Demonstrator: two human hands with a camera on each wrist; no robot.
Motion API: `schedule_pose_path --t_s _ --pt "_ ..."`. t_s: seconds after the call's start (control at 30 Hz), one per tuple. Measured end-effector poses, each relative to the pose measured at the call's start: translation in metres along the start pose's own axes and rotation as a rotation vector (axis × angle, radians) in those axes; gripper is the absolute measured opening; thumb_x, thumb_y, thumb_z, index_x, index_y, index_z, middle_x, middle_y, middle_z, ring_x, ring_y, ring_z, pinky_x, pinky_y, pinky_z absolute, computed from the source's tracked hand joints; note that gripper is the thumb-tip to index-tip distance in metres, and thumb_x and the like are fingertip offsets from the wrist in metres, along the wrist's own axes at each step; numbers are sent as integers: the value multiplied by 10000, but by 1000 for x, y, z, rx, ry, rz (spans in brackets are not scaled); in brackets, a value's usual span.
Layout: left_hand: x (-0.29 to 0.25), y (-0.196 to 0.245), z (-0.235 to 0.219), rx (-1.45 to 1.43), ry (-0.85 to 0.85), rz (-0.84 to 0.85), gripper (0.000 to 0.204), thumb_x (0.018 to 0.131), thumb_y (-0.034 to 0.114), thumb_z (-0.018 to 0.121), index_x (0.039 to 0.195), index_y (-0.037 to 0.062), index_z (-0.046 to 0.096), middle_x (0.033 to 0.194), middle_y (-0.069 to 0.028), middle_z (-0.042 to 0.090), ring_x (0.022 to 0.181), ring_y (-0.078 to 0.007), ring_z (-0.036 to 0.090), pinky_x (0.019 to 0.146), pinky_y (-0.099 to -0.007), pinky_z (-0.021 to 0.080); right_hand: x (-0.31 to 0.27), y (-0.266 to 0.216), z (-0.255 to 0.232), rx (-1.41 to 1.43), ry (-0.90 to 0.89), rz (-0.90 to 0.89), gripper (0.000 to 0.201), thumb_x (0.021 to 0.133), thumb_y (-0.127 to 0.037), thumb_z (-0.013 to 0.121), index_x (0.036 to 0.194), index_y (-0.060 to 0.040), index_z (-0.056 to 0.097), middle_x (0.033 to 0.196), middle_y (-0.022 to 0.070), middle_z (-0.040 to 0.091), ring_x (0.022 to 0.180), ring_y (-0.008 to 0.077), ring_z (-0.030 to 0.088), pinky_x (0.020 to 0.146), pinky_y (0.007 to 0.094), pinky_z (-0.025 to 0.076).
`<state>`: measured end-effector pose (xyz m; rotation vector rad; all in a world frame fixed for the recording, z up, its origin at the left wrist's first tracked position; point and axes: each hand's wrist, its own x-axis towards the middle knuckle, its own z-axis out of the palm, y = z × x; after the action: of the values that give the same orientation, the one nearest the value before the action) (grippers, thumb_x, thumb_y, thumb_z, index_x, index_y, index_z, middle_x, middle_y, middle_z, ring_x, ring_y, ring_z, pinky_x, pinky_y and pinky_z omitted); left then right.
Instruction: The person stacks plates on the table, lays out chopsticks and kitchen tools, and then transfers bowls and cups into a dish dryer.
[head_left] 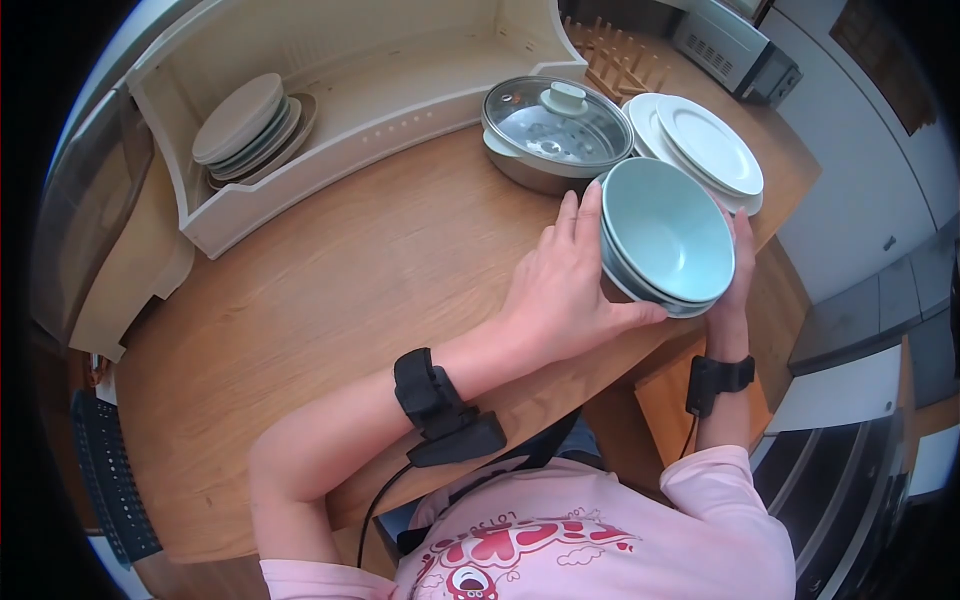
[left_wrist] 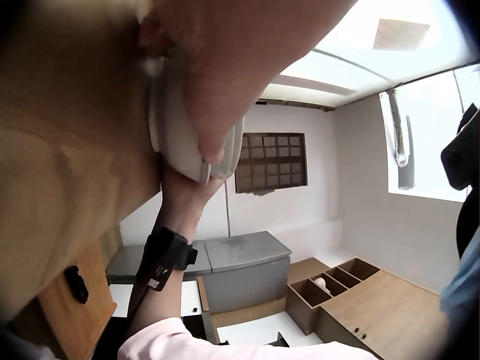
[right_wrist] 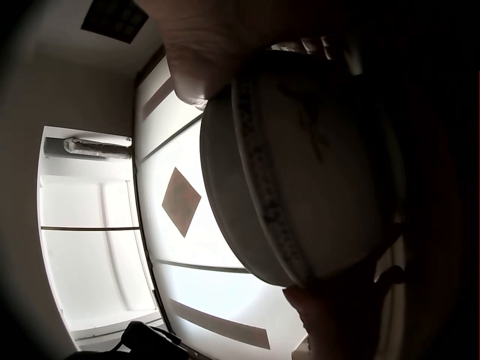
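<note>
Both hands hold a stack of bowls near the table's front right edge, the top one light blue (head_left: 668, 230). The left hand (head_left: 570, 285) grips its left side, fingers on the far rim and thumb along the near side. Around the right side curls the right hand (head_left: 740, 265), partly hidden by the bowls. In the left wrist view the left hand (left_wrist: 225, 67) covers much of the stacked bowls (left_wrist: 178, 131). The right wrist view is dark; a patterned bowl (right_wrist: 307, 165) shows between the right hand (right_wrist: 217, 45) above and the left hand (right_wrist: 337, 307) below.
Behind the bowls stand a glass-lidded pot (head_left: 560, 130) and white plates (head_left: 710, 145). A cream rack (head_left: 330, 165) at the back left holds stacked plates (head_left: 240, 120). Farther back are a wooden peg rack (head_left: 615, 60) and a microwave (head_left: 735, 50). A dark basket (head_left: 115, 480) is at the left edge.
</note>
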<state>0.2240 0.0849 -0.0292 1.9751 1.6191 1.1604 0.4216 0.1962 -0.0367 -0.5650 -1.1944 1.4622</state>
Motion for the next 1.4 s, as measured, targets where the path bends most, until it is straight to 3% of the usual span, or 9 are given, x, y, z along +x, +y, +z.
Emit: schedule_pose_path --t_s 0.57,0.63,0.77,0.83,0.9,0.97,1.13,1.2,1.4 --pt "3 -12 -13 11 -66 -32 1196 663 564 771 1430 -94 132 1438 -327 274 1339 -428 320 1093 -427 323 16 9 -14 -4 -29 63 546 1003 -419 352 1221 53 520 1161 148 611 1043 203 598 924 332 462" --pt "-6 -21 -23 79 -85 12 1235 632 563 780 1434 -99 115 1411 -366 289 1276 -466 389 1048 -450 370 16 5 -20 -53 -2 70 528 1002 -412 375 1202 50 535 1148 140 617 1031 195 599 923 330 460" --pt "-37 -43 -99 42 -145 -205 1017 760 457 750 1446 -42 188 1378 -302 393 1260 -383 448 1032 -419 398 9 -17 -16 -626 284 -309 338 981 -273 502 1082 35 598 1059 102 642 980 136 588 890 287 452" --pt "-56 -76 -138 113 46 -274 907 799 436 714 1400 -90 285 1382 -307 396 1259 -366 453 1039 -407 387 4 -39 4 -764 349 -469 269 968 -217 537 1045 29 614 1026 87 650 952 120 587 870 271 451" --pt "-74 -105 -178 153 225 -495 776 818 387 703 1354 -73 381 1322 -273 484 1197 -327 521 991 -386 432 5 -62 41 -790 208 -607 211 945 -171 570 1015 22 620 978 66 650 902 106 587 831 251 452" --pt "-97 -147 -210 231 399 -495 681 830 340 690 1310 -71 436 1262 -247 544 1111 -297 578 938 -366 468 9 -79 80 -833 59 -603 206 933 -169 583 1016 15 621 966 56 649 883 103 589 820 247 452" --pt "-124 -171 -237 312 478 -473 479 850 269 680 1182 -32 511 1093 -152 605 964 -199 594 872 -325 480 22 -79 197 -1000 -567 -527 199 889 -182 616 974 -2 625 914 46 649 810 115 608 754 249 480" --pt "-122 -167 -238 302 500 -468 453 834 259 682 1141 -34 523 1073 -175 608 965 -235 603 864 -342 484 43 -59 234 -1028 -765 -564 249 887 -222 611 968 12 630 903 85 667 797 168 631 729 295 504" --pt "-122 -173 -240 332 505 -462 394 851 225 668 1121 -23 523 1024 -150 615 954 -220 604 863 -333 489 101 22 344 -1314 -881 -557 462 849 -429 605 972 12 665 959 170 683 898 275 657 797 353 521"
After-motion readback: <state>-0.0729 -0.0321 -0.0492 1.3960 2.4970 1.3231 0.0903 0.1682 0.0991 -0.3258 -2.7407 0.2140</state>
